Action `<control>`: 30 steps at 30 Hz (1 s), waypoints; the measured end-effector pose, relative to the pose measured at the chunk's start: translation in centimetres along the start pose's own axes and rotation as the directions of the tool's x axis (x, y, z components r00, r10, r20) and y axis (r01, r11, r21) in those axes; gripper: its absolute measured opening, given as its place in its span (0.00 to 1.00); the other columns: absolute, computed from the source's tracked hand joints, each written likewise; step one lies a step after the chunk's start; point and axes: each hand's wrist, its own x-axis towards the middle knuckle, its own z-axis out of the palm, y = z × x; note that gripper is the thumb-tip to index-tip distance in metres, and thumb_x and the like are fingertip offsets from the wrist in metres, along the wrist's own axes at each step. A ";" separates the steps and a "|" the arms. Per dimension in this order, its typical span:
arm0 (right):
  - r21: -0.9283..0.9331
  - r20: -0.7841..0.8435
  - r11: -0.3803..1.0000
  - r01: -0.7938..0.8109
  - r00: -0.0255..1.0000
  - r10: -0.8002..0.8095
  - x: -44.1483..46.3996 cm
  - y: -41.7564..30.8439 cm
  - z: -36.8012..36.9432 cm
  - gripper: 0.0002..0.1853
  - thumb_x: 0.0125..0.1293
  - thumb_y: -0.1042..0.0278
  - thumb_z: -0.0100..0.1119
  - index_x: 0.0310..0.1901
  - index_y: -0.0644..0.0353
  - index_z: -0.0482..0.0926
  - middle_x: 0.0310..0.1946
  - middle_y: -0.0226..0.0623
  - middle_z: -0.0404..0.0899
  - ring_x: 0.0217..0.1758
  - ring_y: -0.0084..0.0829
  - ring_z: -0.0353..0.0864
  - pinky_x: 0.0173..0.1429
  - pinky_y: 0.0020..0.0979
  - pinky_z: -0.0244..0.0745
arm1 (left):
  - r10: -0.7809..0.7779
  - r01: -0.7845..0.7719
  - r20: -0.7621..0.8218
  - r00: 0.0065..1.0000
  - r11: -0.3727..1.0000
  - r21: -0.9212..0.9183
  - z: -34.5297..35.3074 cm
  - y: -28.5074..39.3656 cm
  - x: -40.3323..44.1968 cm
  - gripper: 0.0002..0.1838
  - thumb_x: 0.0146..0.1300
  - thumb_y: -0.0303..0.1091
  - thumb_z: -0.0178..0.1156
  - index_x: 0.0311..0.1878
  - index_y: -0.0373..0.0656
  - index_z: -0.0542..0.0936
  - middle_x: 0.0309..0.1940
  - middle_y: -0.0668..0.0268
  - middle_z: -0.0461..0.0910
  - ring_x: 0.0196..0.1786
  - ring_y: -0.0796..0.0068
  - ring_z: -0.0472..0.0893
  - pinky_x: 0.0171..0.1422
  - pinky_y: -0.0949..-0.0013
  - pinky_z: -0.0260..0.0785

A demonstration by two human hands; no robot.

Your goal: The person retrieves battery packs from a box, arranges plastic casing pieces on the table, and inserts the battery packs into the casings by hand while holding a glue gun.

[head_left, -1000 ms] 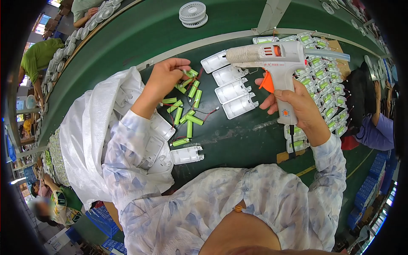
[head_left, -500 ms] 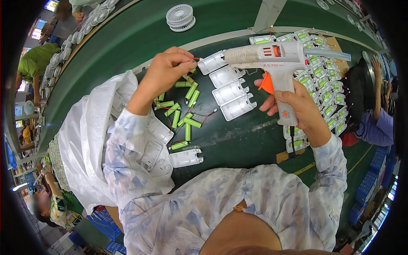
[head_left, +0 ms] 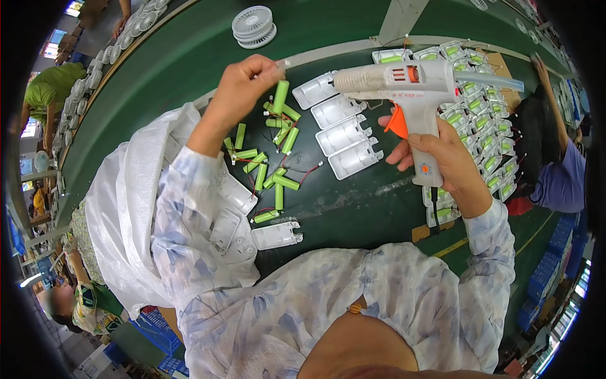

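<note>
My left hand (head_left: pixel 243 88) is pinched above the loose green cells, and a green battery cell (head_left: pixel 281 96) hangs just under its fingertips. Below it, several more green cells (head_left: pixel 286 182) with thin wires lie scattered on the dark green table (head_left: pixel 341 215). My right hand (head_left: pixel 445 155) is wrapped round the handle of a white glue gun (head_left: pixel 420 95) with an orange trigger. The gun's nozzle points left, over a column of white plastic shells (head_left: pixel 355 158). A single white shell (head_left: pixel 276 235) lies nearer my body.
On the left, a white sack (head_left: pixel 126 208) holds more shells. Rows of shells with green cells (head_left: pixel 483 126) fill the right side. White fan parts (head_left: pixel 254 26) sit on the far belt. Co-workers (head_left: pixel 562 177) are at both sides.
My left hand has moved up a little from the pile, with a green cell now hanging clear below it. The fan parts have shifted left along the belt. My right hand and the glue gun have barely moved.
</note>
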 end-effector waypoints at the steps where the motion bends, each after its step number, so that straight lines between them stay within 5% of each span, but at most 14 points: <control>1: 0.003 -0.001 1.000 -0.002 1.000 0.002 0.1 0.0 0.1 0.25 0.65 0.72 0.55 0.64 0.70 0.68 0.61 0.49 0.77 0.41 0.35 0.87 0.42 0.31 0.84 | -0.194 0.197 0.038 0.980 0.976 -0.089 0.0 -0.3 0.6 0.16 0.69 0.43 0.63 0.39 0.36 0.83 0.28 0.70 0.81 0.29 0.81 0.75 0.35 0.73 0.69; 4: -0.008 0.005 1.000 -0.014 1.000 0.014 0.7 -0.3 0.3 0.26 0.65 0.72 0.55 0.64 0.70 0.68 0.60 0.49 0.77 0.41 0.35 0.87 0.41 0.31 0.84 | -0.340 0.342 0.164 0.926 0.940 0.020 1.0 -1.1 1.8 0.17 0.69 0.45 0.63 0.39 0.37 0.83 0.28 0.69 0.80 0.30 0.82 0.75 0.36 0.74 0.69; 8: -0.008 -0.003 1.000 -0.021 1.000 0.021 0.2 -0.2 0.3 0.26 0.65 0.72 0.55 0.64 0.70 0.68 0.60 0.49 0.77 0.41 0.36 0.87 0.41 0.31 0.84 | -0.151 0.100 0.273 0.950 0.976 0.192 2.9 -2.8 3.2 0.18 0.69 0.45 0.63 0.45 0.37 0.84 0.30 0.68 0.82 0.31 0.81 0.76 0.37 0.73 0.70; 9: -0.015 -0.008 1.000 -0.023 1.000 0.023 0.0 -0.3 0.2 0.26 0.65 0.72 0.55 0.64 0.70 0.68 0.60 0.49 0.77 0.41 0.36 0.87 0.41 0.31 0.84 | -0.071 0.041 0.294 0.953 0.994 0.106 3.3 -2.6 3.2 0.17 0.69 0.44 0.62 0.47 0.37 0.84 0.29 0.69 0.82 0.31 0.81 0.76 0.38 0.72 0.70; 12: -0.017 -0.016 1.000 0.002 1.000 -0.002 -0.7 -0.3 -0.1 0.26 0.65 0.72 0.55 0.64 0.70 0.68 0.61 0.49 0.76 0.41 0.36 0.87 0.41 0.30 0.83 | -0.206 0.163 0.382 0.901 0.976 0.141 3.8 -1.3 2.5 0.19 0.73 0.44 0.59 0.52 0.37 0.84 0.39 0.68 0.83 0.41 0.81 0.77 0.47 0.74 0.71; 17: -0.018 -0.046 0.999 -0.040 0.998 0.039 -2.2 0.1 0.0 0.25 0.65 0.73 0.54 0.64 0.70 0.68 0.60 0.48 0.77 0.39 0.34 0.87 0.40 0.29 0.83 | -0.393 0.355 0.324 0.860 0.919 0.172 4.6 1.5 0.4 0.16 0.71 0.45 0.62 0.40 0.39 0.84 0.23 0.74 0.77 0.28 0.88 0.72 0.32 0.78 0.65; 20: -0.034 -0.033 0.998 -0.053 0.998 0.052 -3.1 0.7 -0.4 0.24 0.65 0.72 0.54 0.63 0.71 0.69 0.60 0.49 0.77 0.37 0.32 0.86 0.38 0.29 0.81 | -0.383 0.311 0.419 0.823 0.922 0.231 4.7 2.4 -0.3 0.17 0.71 0.45 0.62 0.38 0.39 0.83 0.22 0.75 0.76 0.28 0.88 0.72 0.32 0.78 0.65; 24: -0.069 -0.060 0.996 -0.056 0.997 0.052 -3.9 1.3 0.0 0.23 0.66 0.70 0.56 0.60 0.71 0.71 0.49 0.46 0.82 0.31 0.27 0.82 0.34 0.28 0.78 | -0.190 0.226 0.205 0.960 0.959 -0.170 4.5 1.3 0.8 0.16 0.71 0.44 0.62 0.35 0.40 0.82 0.28 0.73 0.82 0.30 0.86 0.76 0.36 0.79 0.68; 25: -0.103 -0.045 0.992 -0.075 0.996 0.071 -4.0 1.4 0.0 0.22 0.66 0.69 0.56 0.59 0.70 0.71 0.45 0.44 0.82 0.30 0.26 0.81 0.33 0.27 0.76 | -0.304 0.349 0.188 0.934 0.887 -0.303 3.9 1.9 1.4 0.15 0.71 0.44 0.62 0.34 0.42 0.82 0.32 0.73 0.84 0.31 0.85 0.77 0.39 0.80 0.70; 28: -0.201 -0.017 0.972 -0.125 0.992 0.124 -4.3 1.8 0.1 0.20 0.67 0.67 0.57 0.57 0.69 0.72 0.32 0.37 0.80 0.26 0.23 0.78 0.30 0.26 0.72 | -0.375 0.378 0.071 0.924 0.874 -0.306 3.4 1.1 2.5 0.15 0.71 0.45 0.62 0.34 0.44 0.82 0.30 0.73 0.83 0.30 0.83 0.76 0.38 0.78 0.69; 30: -0.264 -0.016 0.954 -0.143 0.989 0.144 -4.5 1.8 0.5 0.19 0.67 0.66 0.57 0.55 0.68 0.73 0.25 0.33 0.77 0.24 0.22 0.77 0.29 0.25 0.70 | -0.256 0.257 0.028 0.966 0.966 -0.011 3.6 0.3 2.9 0.16 0.68 0.45 0.64 0.35 0.40 0.84 0.28 0.68 0.83 0.28 0.78 0.76 0.35 0.72 0.69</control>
